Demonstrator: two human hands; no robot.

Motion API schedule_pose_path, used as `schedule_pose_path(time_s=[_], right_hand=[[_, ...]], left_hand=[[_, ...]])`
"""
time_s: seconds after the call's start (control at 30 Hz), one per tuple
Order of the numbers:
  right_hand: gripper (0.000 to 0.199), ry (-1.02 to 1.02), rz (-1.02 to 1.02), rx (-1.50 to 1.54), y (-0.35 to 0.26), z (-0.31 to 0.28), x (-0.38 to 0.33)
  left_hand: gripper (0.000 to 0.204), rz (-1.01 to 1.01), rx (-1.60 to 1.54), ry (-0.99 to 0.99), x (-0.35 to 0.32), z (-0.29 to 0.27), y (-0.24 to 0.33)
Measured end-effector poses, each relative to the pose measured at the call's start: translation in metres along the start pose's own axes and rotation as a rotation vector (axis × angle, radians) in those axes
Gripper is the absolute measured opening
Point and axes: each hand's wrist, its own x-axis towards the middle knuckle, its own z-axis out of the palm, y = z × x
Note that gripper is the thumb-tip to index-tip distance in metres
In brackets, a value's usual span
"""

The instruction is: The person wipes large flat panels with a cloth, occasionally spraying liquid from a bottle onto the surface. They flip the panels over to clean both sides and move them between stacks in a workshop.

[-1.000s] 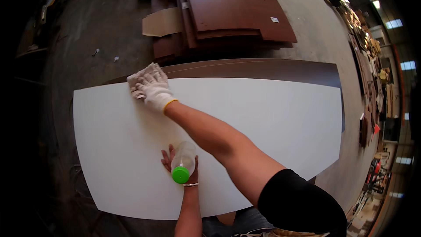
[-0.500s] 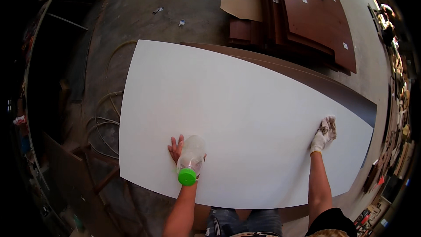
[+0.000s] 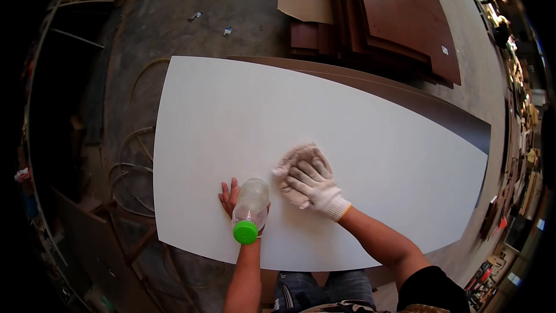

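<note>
A large white panel lies in front of me. Over its near left part, my left hand holds a clear plastic bottle with a green cap facing up toward me. Some of that hand's fingers stick out to the left of the bottle; its palm is hidden behind it. My right hand, in a white knitted glove with greyish fingers, presses a beige rag against the middle of the panel. The rag bunches out around the fingertips, right of the bottle.
Brown panels are stacked on the floor beyond, with a piece of cardboard on them. Another brown board shows under the white panel's far edge. Hoses lie on the floor at left. Small litter lies farther off.
My right hand has swept the rag left across the panel, from near its right end to the middle. The left hand and bottle stay nearly in place. The view has shifted slightly.
</note>
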Motion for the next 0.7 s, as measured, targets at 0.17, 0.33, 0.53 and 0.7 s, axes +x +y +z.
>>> schedule_pose_path(time_s=[0.17, 0.33, 0.53, 0.7], right_hand=[[0.047, 0.346, 0.915, -0.196, 0.107, -0.039, -0.237], [0.036, 0.618, 1.479, -0.369, 0.193, -0.060, -0.284], [0.050, 0.237, 0.747, -0.585, 0.201, -0.040, -0.080], [0.052, 0.198, 0.300, -0.272, 0.072, -0.019, 0.086]], left_hand=[[0.081, -0.010, 0.004, 0.005, 0.000, 0.002, 0.005], [0.083, -0.007, 0.056, 0.039, -0.001, 0.005, 0.002], [0.091, -0.016, 0.089, -0.022, -0.006, 0.002, 0.004], [0.099, -0.053, -0.292, 0.046, 0.003, -0.006, 0.008]])
